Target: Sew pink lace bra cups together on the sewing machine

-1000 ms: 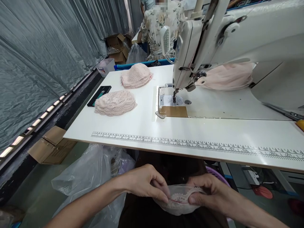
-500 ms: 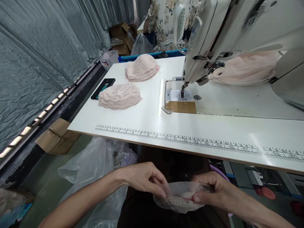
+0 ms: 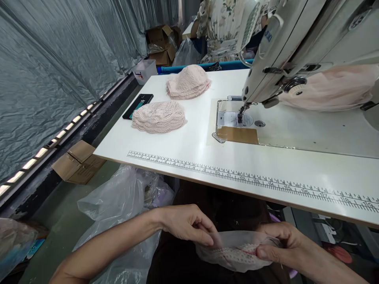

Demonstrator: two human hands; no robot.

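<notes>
A sheer, pale fabric piece (image 3: 237,252) with a dotted lace part and a red line of thread hangs between my two hands, over my lap. At its left end my left hand (image 3: 192,227) has its fingers closed on the fabric, the fingertips partly behind the sheer layer. My right hand (image 3: 282,244) pinches the other end, thumb on top beside the red line. On the table above lie two stacks of pink lace cups, one nearer (image 3: 159,117) and one farther back (image 3: 188,83).
A sewing machine (image 3: 284,51) stands on the white table (image 3: 177,148), with pink fabric (image 3: 331,88) behind its needle area. A phone (image 3: 137,106) touches the near stack. Plastic bags (image 3: 118,197) and a carton (image 3: 77,161) lie left below. Across the table is a person in floral clothing (image 3: 222,27).
The view has shifted, so the table and machine sit differently in it. Both hands still hold the fabric, which now looks slightly wider spread, with more of the red line visible.
</notes>
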